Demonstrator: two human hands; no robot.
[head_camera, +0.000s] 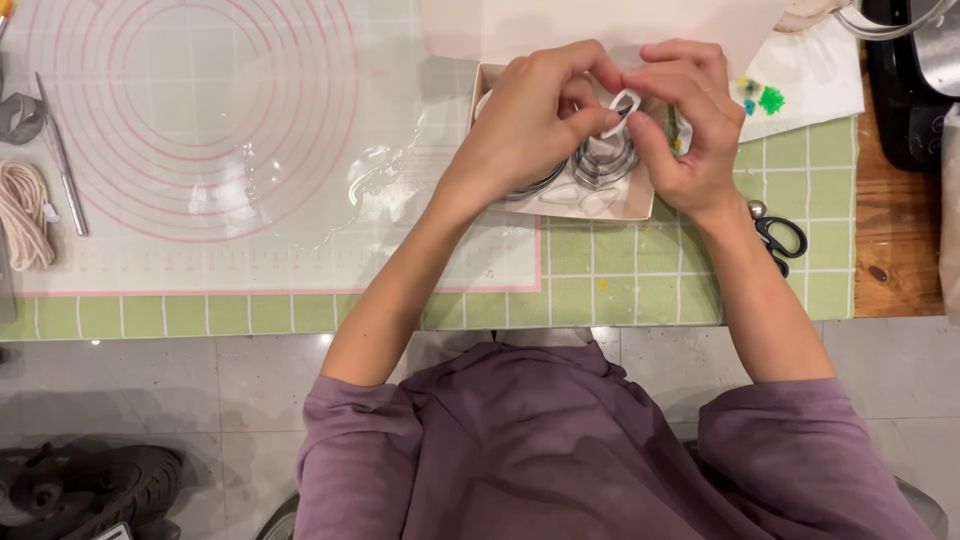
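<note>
My left hand (530, 125) and my right hand (685, 125) meet above an open cardboard box (640, 205). Between the fingertips of both hands is a small white ring-shaped cutter (622, 108), held upright over the box. Inside the box lie several metal ring cutters (603, 165), nested and loose; my hands hide part of them. The box stands on a green checked cloth (620, 285), at the right edge of a translucent baking mat (200, 130) printed with pink circles.
Black-handled scissors (778, 238) lie right of the box. White paper with green and blue spots (800, 80) sits at the back right. A thin metal tool (62, 160) and a coil of cord (25, 215) lie at the left. A dark appliance (910, 90) stands on the wooden top.
</note>
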